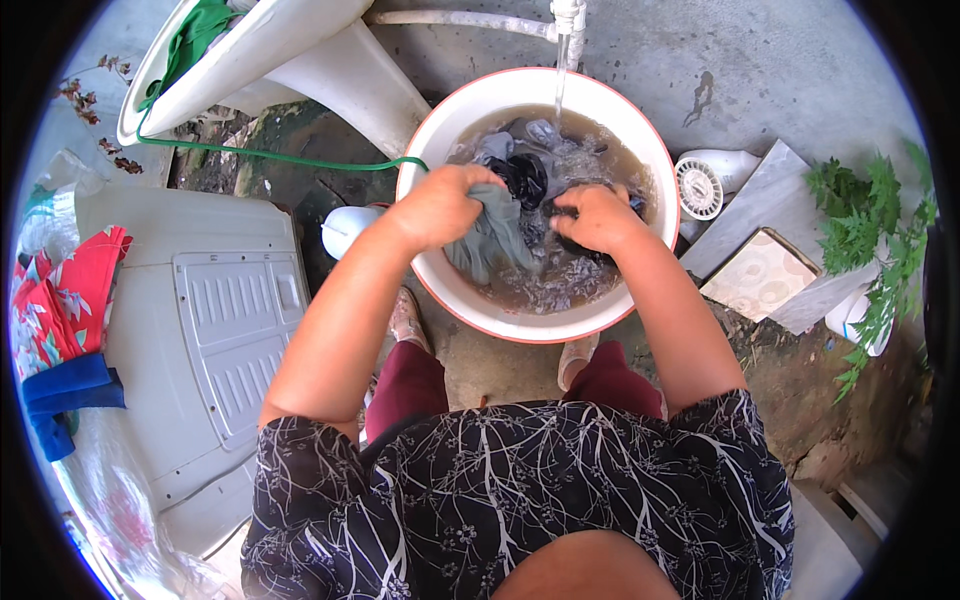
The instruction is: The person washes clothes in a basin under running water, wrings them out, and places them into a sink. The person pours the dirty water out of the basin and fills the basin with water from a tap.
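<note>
A white basin (430, 279) with a red-orange rim holds murky brown water and several soaked garments. My left hand (444, 208) grips a grey-green cloth (493, 234) over the basin's left side, its lower part trailing into the water. Against that cloth lies a glossy black wet piece (528, 180). On the right, my right hand (598, 215) has its fingers curled about a dark cloth (583, 246) at the water's surface; part of that grip is hidden. Water runs from a white tap (568, 16) onto a grey-blue garment (541, 133).
A green cord (277, 153) stretches from the white pedestal sink (300, 34) to the basin's rim. Left stands a white appliance panel (236, 337) with red floral cloth (82, 292). Right are a round drain cover (699, 187), tiles (759, 274) and a leafy plant (862, 217).
</note>
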A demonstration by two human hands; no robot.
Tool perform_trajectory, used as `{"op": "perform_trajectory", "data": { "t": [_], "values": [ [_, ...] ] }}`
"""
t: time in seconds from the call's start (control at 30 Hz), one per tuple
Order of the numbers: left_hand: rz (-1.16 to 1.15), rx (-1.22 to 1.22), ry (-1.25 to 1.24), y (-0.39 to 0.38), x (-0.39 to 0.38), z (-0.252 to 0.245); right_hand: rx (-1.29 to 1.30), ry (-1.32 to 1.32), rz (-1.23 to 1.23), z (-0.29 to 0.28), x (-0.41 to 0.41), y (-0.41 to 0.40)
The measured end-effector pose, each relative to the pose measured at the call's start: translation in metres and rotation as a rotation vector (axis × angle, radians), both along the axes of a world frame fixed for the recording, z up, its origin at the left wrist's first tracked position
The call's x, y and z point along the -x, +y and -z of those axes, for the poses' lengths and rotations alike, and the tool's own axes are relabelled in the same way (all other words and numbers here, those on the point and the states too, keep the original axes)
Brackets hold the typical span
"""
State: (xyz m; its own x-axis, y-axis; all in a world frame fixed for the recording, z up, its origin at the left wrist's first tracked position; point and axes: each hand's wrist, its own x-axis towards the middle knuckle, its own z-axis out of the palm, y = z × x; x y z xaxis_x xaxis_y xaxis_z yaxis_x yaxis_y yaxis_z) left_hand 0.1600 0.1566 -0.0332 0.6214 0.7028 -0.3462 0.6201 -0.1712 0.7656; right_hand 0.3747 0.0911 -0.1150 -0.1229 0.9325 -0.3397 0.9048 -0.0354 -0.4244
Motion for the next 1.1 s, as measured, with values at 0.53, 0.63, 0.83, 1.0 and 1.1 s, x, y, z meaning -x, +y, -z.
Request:
{"op": "perform_trajectory", "data": {
  "t": [0.53, 0.63, 0.83, 1.0, 1.1],
  "values": [
    [-0.578, 0.327, -0.756, -0.015, -0.025, -0.004, 0.153, 2.198, 0.719, -0.041, 0.032, 0.026],
    [-0.769, 0.969, -0.893, -0.026, -0.033, 0.038, -0.042, 2.031, 0.770, -0.044, 0.050, 0.018],
    [-0.717, 0.515, -0.911, -0.041, -0.063, 0.037, -0.761, 1.049, 0.517, -0.028, 0.080, -0.002],
    [-0.111, -0.777, -0.297, -0.057, -0.058, 0.038, 0.143, 2.320, 0.784, -0.028, 0.054, 0.004],
    [-0.085, -0.813, -0.393, -0.046, -0.065, 0.042, 0.325, 2.499, 0.721, 0.015, 0.051, -0.001]
  ]
}}
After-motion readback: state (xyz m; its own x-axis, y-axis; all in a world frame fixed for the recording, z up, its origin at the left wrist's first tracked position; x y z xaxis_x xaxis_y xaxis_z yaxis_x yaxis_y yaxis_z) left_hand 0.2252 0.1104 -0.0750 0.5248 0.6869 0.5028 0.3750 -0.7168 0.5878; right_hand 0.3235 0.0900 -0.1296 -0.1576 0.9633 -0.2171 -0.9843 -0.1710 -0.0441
